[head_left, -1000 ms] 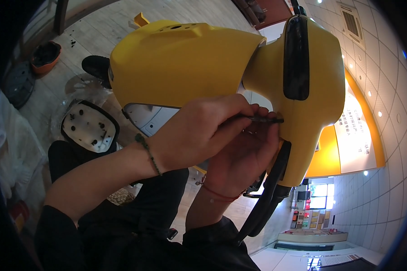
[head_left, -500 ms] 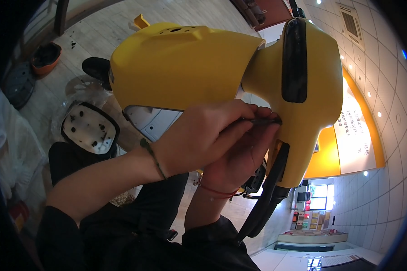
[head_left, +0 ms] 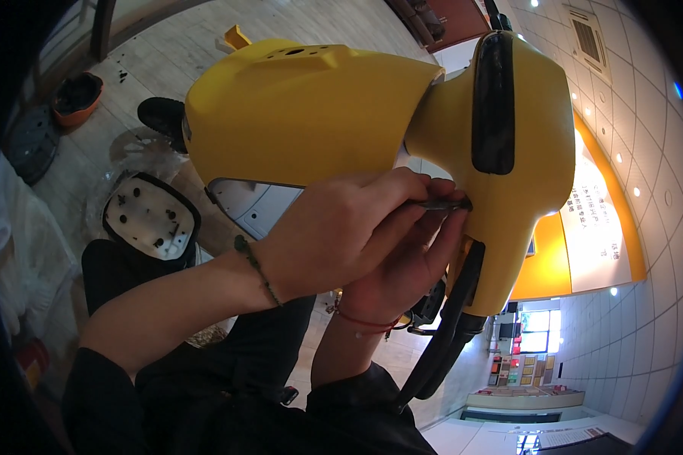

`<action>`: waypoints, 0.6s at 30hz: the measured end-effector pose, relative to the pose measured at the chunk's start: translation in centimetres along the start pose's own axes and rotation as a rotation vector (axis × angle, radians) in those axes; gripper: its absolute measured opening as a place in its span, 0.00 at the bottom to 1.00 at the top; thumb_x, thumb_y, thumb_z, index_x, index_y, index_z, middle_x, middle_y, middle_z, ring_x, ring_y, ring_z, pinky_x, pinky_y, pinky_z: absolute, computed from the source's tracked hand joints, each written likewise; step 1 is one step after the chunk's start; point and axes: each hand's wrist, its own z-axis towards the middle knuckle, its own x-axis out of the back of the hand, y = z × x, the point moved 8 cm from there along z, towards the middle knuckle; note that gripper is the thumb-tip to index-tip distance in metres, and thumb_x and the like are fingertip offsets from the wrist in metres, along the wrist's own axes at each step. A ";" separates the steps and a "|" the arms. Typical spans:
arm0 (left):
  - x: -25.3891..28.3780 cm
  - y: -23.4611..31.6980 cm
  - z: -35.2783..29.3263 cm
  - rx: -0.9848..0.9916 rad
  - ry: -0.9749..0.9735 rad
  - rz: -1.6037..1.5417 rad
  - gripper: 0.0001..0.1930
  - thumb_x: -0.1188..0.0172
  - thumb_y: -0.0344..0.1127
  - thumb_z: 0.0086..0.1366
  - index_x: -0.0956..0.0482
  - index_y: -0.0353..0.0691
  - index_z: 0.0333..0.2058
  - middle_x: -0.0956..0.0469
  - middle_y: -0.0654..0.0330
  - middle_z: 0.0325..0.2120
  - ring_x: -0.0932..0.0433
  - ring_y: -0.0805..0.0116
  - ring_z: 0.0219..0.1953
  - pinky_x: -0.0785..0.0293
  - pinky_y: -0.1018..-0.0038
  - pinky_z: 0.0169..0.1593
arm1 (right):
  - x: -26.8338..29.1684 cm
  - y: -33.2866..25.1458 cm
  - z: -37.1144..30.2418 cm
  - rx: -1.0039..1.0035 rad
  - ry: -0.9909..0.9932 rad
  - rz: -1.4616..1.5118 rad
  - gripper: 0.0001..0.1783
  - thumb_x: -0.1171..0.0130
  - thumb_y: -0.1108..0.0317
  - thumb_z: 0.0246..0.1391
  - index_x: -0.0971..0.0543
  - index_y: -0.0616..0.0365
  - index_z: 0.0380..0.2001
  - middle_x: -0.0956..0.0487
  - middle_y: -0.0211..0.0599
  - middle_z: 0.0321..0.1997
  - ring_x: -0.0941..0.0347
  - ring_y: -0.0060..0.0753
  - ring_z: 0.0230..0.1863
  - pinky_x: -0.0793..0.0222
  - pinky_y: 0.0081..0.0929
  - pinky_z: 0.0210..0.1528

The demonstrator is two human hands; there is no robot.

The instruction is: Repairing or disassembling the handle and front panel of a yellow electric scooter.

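A yellow scooter (head_left: 296, 114) stands in front of me, its handlebar cover (head_left: 542, 152) on the right with a long black panel (head_left: 494, 106) set in it. My left hand (head_left: 338, 227) is closed in a pinch on a slim dark piece (head_left: 436, 205), whose far end meets the cover's near side. Beneath it, my right hand (head_left: 395, 277) has its palm turned up. Its fingers close around the same piece near that end, partly hidden behind the left hand. A black handlebar lever (head_left: 463, 296) sits just beside the right fingertips.
A white, black-rimmed panel (head_left: 150, 216) lies on plastic wrap at the left. Beyond it are an orange-and-black bowl-shaped part (head_left: 77, 97) and a grey shell (head_left: 32, 144). A black wheel (head_left: 162, 117) shows by the scooter's body. Dark cables (head_left: 425, 311) hang below the handlebar.
Both hands keep their place at the cover. The left hand and wrist have tilted very slightly, and the right fingers have shifted a little around the dark piece.
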 end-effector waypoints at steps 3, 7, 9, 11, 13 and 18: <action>0.0 0.0 0.1 0.014 -0.011 -0.019 0.08 0.46 0.29 0.60 0.27 0.33 0.38 0.23 0.50 0.37 0.22 0.54 0.38 0.26 0.68 0.40 | -0.2 0.1 0.0 0.001 0.032 0.016 0.15 0.55 0.58 0.61 0.25 0.53 0.42 0.24 0.30 0.46 0.32 0.27 0.51 0.39 0.28 0.56; 0.1 0.2 0.3 -0.013 0.018 -0.041 0.08 0.46 0.28 0.59 0.27 0.34 0.38 0.23 0.51 0.36 0.22 0.53 0.37 0.26 0.69 0.39 | -0.1 0.1 0.0 0.019 0.040 0.046 0.14 0.57 0.59 0.62 0.25 0.53 0.41 0.24 0.31 0.46 0.32 0.29 0.50 0.39 0.29 0.56; 0.0 0.3 0.4 -0.010 0.011 -0.033 0.08 0.46 0.28 0.59 0.27 0.34 0.38 0.23 0.51 0.35 0.22 0.53 0.36 0.26 0.69 0.38 | -0.2 0.1 0.0 0.022 0.048 0.043 0.14 0.57 0.59 0.62 0.25 0.53 0.42 0.24 0.32 0.46 0.32 0.29 0.50 0.39 0.29 0.56; 0.1 0.3 0.4 -0.006 0.003 -0.023 0.08 0.46 0.27 0.59 0.27 0.35 0.38 0.23 0.51 0.35 0.22 0.53 0.36 0.26 0.69 0.38 | -0.1 0.0 -0.1 0.025 0.057 0.040 0.14 0.57 0.59 0.62 0.26 0.54 0.42 0.24 0.32 0.46 0.32 0.29 0.50 0.39 0.30 0.56; -0.1 0.1 0.5 0.015 -0.044 0.010 0.08 0.46 0.27 0.59 0.27 0.35 0.38 0.23 0.51 0.34 0.22 0.54 0.35 0.26 0.69 0.37 | -0.1 -0.1 -0.2 0.027 0.028 -0.026 0.16 0.54 0.57 0.61 0.26 0.54 0.44 0.26 0.30 0.47 0.33 0.26 0.52 0.42 0.28 0.58; -0.3 0.1 0.6 0.043 -0.089 0.033 0.08 0.46 0.27 0.59 0.27 0.35 0.38 0.23 0.51 0.32 0.22 0.55 0.35 0.26 0.69 0.36 | -0.6 -0.4 -0.3 0.057 0.003 -0.082 0.16 0.55 0.58 0.61 0.27 0.55 0.45 0.26 0.32 0.47 0.33 0.27 0.53 0.43 0.29 0.59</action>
